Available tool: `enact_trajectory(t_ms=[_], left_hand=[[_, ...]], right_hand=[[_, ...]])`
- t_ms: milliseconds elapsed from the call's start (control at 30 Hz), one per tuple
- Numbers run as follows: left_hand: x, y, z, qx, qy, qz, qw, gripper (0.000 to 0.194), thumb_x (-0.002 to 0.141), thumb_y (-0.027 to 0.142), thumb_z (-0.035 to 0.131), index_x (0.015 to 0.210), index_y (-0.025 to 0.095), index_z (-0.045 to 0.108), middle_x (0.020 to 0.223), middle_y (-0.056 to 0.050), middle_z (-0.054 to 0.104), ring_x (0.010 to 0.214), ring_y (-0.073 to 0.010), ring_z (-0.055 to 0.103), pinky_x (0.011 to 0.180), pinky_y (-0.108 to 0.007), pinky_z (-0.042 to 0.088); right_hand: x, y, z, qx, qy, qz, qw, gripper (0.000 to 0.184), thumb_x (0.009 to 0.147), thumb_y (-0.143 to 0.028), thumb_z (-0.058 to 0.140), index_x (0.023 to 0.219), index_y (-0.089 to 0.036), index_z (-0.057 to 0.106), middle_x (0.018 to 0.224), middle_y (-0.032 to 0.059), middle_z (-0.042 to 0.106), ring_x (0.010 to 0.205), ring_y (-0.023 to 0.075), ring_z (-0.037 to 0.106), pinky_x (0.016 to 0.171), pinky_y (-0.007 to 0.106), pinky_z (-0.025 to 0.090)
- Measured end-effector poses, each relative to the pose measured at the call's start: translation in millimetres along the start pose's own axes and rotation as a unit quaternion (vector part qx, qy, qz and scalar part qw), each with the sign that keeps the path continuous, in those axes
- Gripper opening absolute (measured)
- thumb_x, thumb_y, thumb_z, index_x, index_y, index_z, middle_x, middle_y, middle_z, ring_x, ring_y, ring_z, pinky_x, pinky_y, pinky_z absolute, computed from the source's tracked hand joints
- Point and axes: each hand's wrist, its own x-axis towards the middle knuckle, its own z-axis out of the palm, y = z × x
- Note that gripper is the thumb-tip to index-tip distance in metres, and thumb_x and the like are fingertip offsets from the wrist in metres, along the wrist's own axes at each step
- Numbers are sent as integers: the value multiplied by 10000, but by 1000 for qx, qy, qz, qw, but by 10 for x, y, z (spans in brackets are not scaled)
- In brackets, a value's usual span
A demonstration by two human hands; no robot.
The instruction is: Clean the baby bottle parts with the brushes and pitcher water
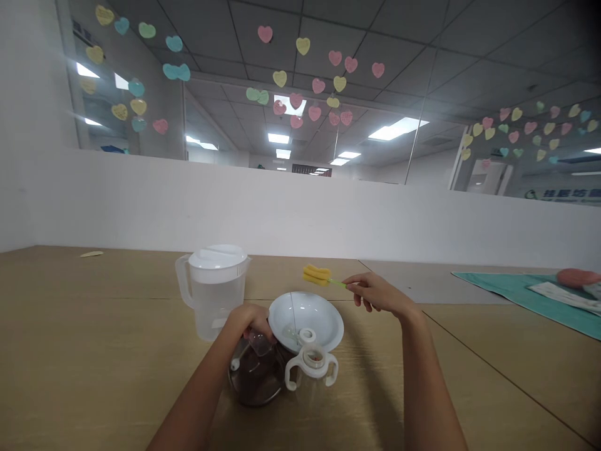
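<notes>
My right hand (375,293) is closed on the thin green handle of a yellow sponge brush (316,275), held in the air above a white bowl (323,322). My left hand (248,321) is wrapped round a small clear bottle (260,343), tilted over a dark glass bowl (256,382). A white bottle collar with two handles (312,363) rests at the white bowl's near rim, beside the dark bowl.
A clear plastic pitcher (213,291) with a white lid stands just left of my left hand on the wooden table (94,351). A teal mat (530,294) with papers and a pink object lies at the far right. A white partition (300,213) runs behind.
</notes>
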Motion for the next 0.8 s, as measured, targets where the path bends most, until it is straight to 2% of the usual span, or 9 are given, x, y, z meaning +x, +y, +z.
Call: enact_trajectory(t_ms=[133,233,333,467,633,733,800], left_hand=[[-43,-39,-43,-44,-47,43,997,422,557,380,682,939,206,639,915,-47,679,677,-168,618,454,-188,458],[-112,-42,-78,-55,-48,69,995,409,546,353,695,924,211,638,907,-30,677,715,-160,616,453,-158,419],[-146,-33,-94,-56,-34,67,996,435,551,345,684,964,221,626,926,-29,673,746,-166,618,464,-161,422],[-133,-31,-99,-27,1,4,1000,463,521,380,686,939,187,641,891,-75,681,716,-210,621,453,-212,450],[-123,21,-75,30,46,-90,994,281,537,378,655,691,144,667,800,-109,693,641,-233,627,529,-293,505],[-52,106,-29,66,70,-119,988,229,516,354,687,652,171,674,819,-101,699,735,-270,644,642,-334,519],[29,160,10,91,94,-131,983,305,466,356,739,714,185,693,950,-124,681,876,-322,623,733,-383,503]], right_hand=[[9,17,0,4,0,0,1000,325,847,-299,461,1120,-164,574,656,15,605,421,59,457,361,170,281],[22,31,2,8,0,4,1000,321,844,-294,468,1114,-156,575,648,17,604,412,57,453,358,167,277],[36,36,3,4,-3,3,1000,319,846,-284,456,1109,-149,576,637,18,599,405,59,452,352,170,272],[36,31,-1,2,-3,5,1000,329,849,-275,445,1122,-137,568,630,19,596,398,60,451,349,171,267],[23,30,-5,2,2,6,1000,330,845,-278,458,1121,-138,572,633,18,599,404,56,452,352,165,272],[22,30,-4,2,-3,5,1000,331,842,-282,463,1119,-137,571,635,18,600,406,56,453,353,166,273],[23,28,-4,0,-6,6,1000,327,842,-287,462,1114,-141,572,637,18,600,408,56,453,355,167,275]])
